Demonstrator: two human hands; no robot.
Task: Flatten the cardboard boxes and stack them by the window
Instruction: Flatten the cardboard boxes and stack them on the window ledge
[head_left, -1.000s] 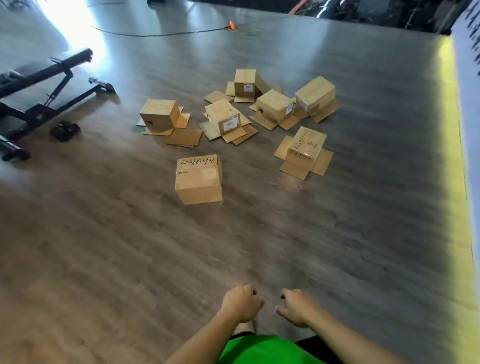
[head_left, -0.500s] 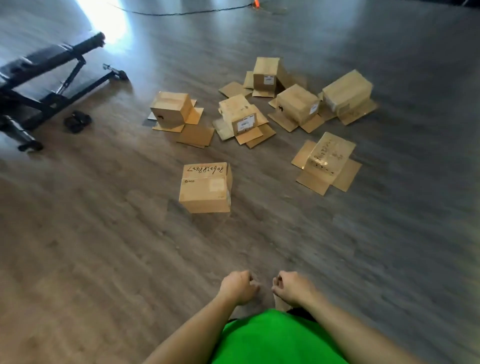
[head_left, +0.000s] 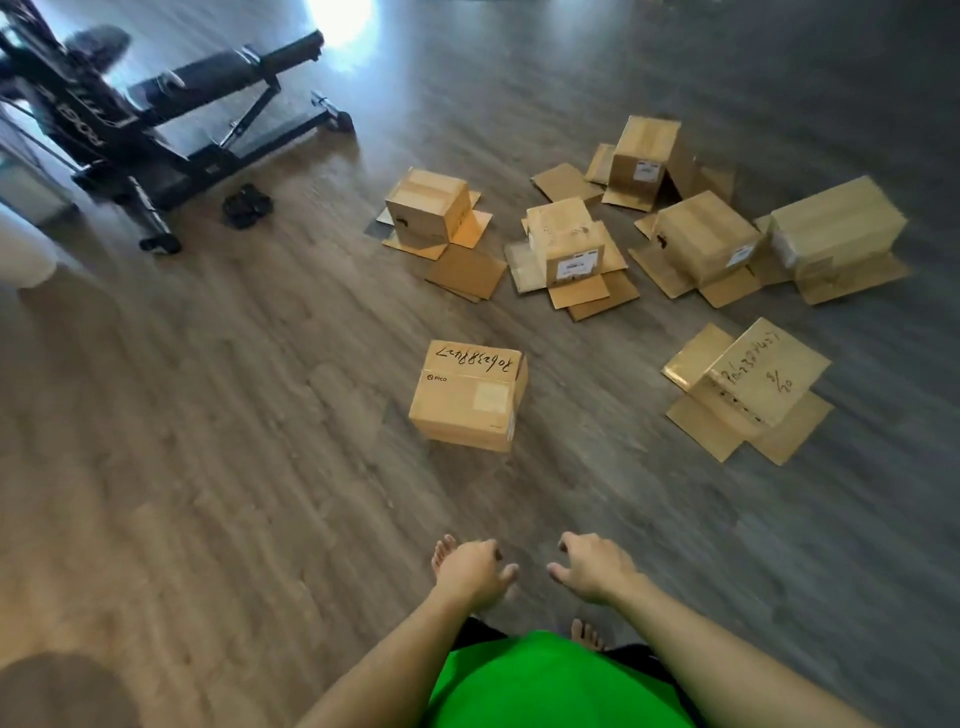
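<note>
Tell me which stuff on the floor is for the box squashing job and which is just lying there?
For the job:
- nearest box with writing on top
- box with spread flaps on the right
- five more boxes behind, such as the far one

Just lying about:
- black exercise bench
- dark sandals beside it
</note>
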